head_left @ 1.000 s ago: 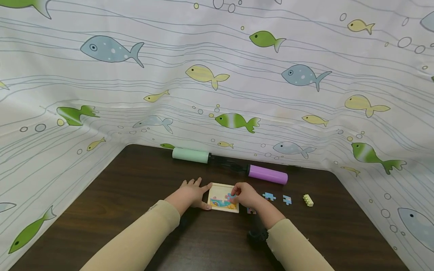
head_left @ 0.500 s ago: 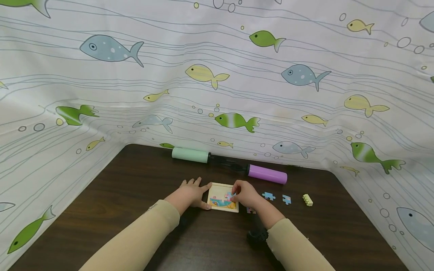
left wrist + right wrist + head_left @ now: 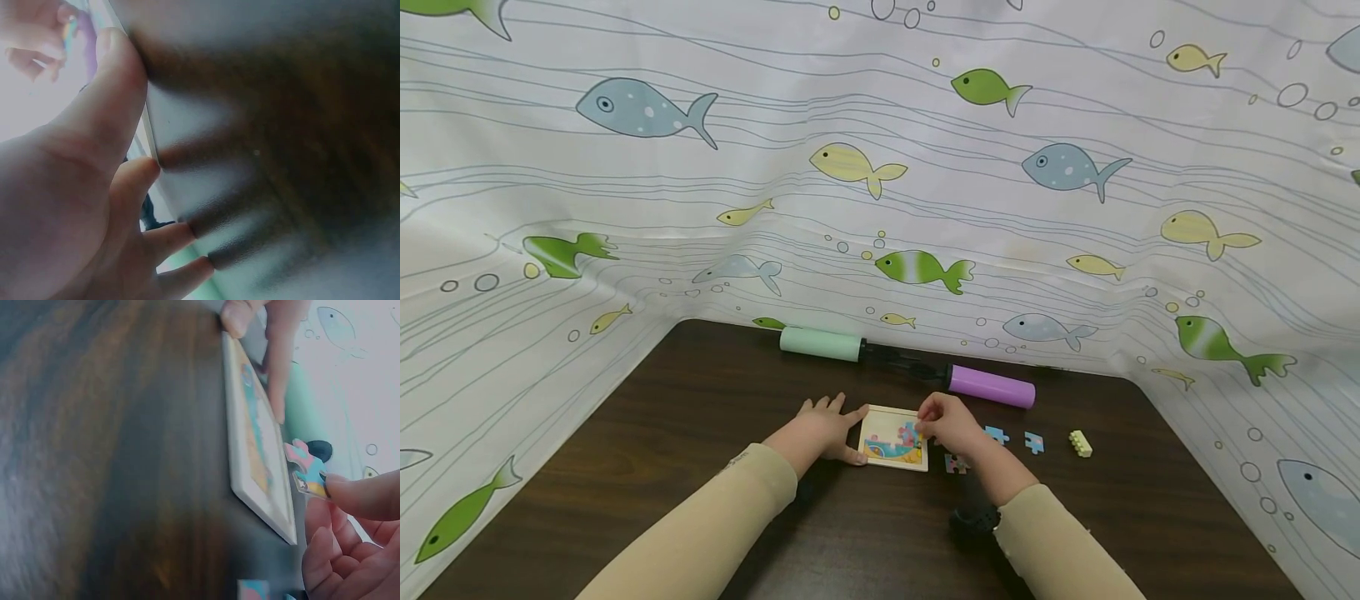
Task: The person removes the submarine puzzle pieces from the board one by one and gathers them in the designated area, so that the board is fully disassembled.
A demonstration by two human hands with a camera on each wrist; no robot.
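Note:
A small wooden puzzle tray (image 3: 883,419) lies on the dark table, with joined picture pieces along its near side. My left hand (image 3: 829,430) has its fingers spread, thumb and index finger touching the tray's left side. Between thumb and fingertips, my right hand (image 3: 952,423) pinches a jigsaw piece (image 3: 307,464), pink, blue and yellow. In the right wrist view that piece is tilted and held above the tray's right part. Loose jigsaw pieces lie right of the tray: a pinkish one (image 3: 956,464), a blue one (image 3: 997,434) partly behind my right wrist, and another blue one (image 3: 1034,442).
A pale yellow toy brick (image 3: 1081,443) sits farther right. Along the back lie a mint green cylinder (image 3: 822,343) and a purple cylinder (image 3: 992,386), with black parts between them. A white fish-print sheet (image 3: 925,167) rises behind the table and at both sides.
My right hand has shifted slightly right and away from me, carrying the jigsaw piece, and more of the pinkish loose piece shows. My left hand stays in place on the tray.

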